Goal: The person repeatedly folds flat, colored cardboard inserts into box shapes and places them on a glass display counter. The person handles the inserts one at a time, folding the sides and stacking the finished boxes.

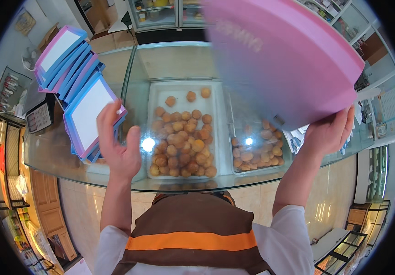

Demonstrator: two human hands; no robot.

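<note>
Pink-and-blue flat cardboard boxes (pixel 76 87) lie fanned on the glass table (pixel 179 59) at upper left, white faces up. Left hand (pixel 118 145) hovers spread beside them; a nudge could slide the stack off. At upper right, right hand (pixel 328 133) pinches a big pink box (pixel 289 59) by its edge, which could tip.

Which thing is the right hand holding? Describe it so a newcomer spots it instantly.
Start at the glass counter over the trays of round buns. At its right end, the right hand props up a big flat pink box, tilted and raised above the glass. Unlike the stack of boxes lying at the left, it is lifted and blurred.
</note>
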